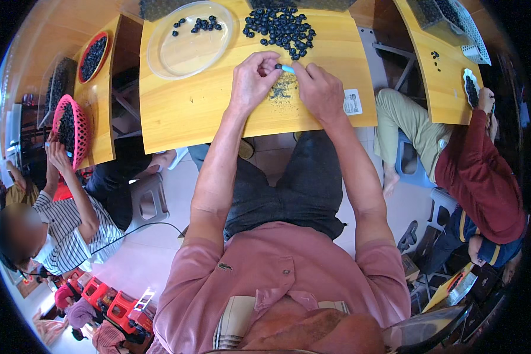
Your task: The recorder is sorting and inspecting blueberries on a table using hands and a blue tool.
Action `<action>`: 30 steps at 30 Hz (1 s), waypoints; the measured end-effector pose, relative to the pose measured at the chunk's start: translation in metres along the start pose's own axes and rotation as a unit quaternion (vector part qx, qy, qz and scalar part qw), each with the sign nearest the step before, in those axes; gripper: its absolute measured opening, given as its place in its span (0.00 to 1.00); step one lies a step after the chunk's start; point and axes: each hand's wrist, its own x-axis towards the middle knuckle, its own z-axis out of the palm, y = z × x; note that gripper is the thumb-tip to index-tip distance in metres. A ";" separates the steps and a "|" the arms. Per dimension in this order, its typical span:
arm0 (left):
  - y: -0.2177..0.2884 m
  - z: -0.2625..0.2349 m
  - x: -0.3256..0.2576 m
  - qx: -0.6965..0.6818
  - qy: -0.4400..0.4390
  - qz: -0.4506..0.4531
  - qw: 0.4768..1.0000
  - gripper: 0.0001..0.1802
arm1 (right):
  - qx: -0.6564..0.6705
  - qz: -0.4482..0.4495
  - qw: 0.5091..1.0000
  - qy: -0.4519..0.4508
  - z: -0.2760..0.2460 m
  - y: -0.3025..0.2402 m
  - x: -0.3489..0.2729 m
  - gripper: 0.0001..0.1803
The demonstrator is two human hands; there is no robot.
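Over the yellow wooden table, my left hand pinches a small dark, berry-like ball between thumb and fingers. My right hand is closed round a slim tool with a light-blue end. That end meets the ball; its working tip is too small to make out. Dark crumbs or shavings lie scattered beneath my hands. Just beyond them spreads a loose pile of similar dark balls. To its left, a round clear plastic tray holds several more balls.
A white printed card lies by the table's right edge. At the left table, a person handles a pink basket of dark balls near a red-rimmed bowl. On the right, a person in dark red holds a white dish.
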 end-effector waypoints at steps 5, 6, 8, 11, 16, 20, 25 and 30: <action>0.003 0.000 0.000 -0.004 -0.001 0.006 1.000 0.19 | -0.001 -0.010 1.000 0.011 0.000 0.000 -0.001 0.14; 0.003 -0.001 -0.001 -0.004 -0.001 0.005 1.000 0.19 | -0.001 -0.010 1.000 0.011 0.000 0.000 0.000 0.14; 0.003 0.000 -0.001 -0.018 -0.001 0.003 1.000 0.20 | -0.006 -0.012 1.000 0.013 -0.001 0.000 0.000 0.14; 0.002 0.000 -0.001 -0.015 -0.008 -0.006 1.000 0.21 | -0.003 -0.012 1.000 0.013 -0.001 0.001 -0.001 0.13; -0.009 0.000 0.000 -0.104 -0.003 -0.010 0.994 0.23 | -0.008 0.036 0.999 -0.019 0.002 0.001 0.001 0.10; -0.008 0.002 0.000 -0.126 0.016 -0.011 0.992 0.22 | -0.003 0.054 0.998 -0.035 0.000 0.001 0.001 0.10; -0.004 -0.003 0.001 -0.079 0.021 0.011 0.997 0.15 | 0.005 0.053 0.998 -0.031 -0.001 0.001 0.003 0.12; 0.004 -0.007 -0.001 -0.051 0.033 0.041 0.997 0.10 | 0.016 0.050 0.998 0.020 0.007 0.005 0.000 0.12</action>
